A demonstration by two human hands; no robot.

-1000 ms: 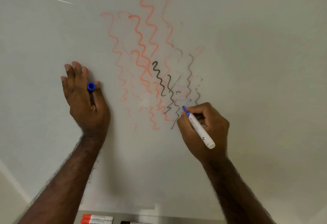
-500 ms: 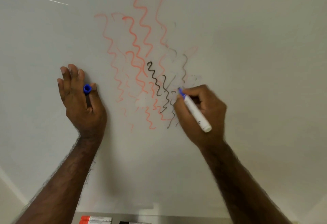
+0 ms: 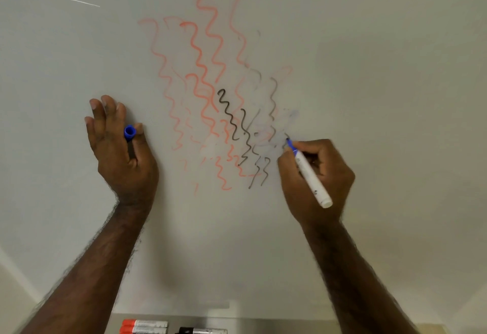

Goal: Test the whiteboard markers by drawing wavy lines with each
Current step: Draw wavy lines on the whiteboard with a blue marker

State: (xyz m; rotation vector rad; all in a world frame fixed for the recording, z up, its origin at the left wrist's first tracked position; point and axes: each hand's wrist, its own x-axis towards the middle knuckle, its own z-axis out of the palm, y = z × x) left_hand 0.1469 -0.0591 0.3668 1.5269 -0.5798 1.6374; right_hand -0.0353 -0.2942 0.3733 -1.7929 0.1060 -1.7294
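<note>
No legible text: only blurred dark print on the white marker barrel [image 3: 312, 179].

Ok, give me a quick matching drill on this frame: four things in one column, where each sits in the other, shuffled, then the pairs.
Things:
1. blue cap
2. blue marker
3. red-capped markers
4. black-capped marker

Places:
A. lying at the bottom edge, left of its differently capped neighbour
B. in the right hand, tip at the whiteboard
C. pinched in the left hand
D. lying at the bottom edge, rightmost of those there

Pairs: 1-C, 2-B, 3-A, 4-D
</note>
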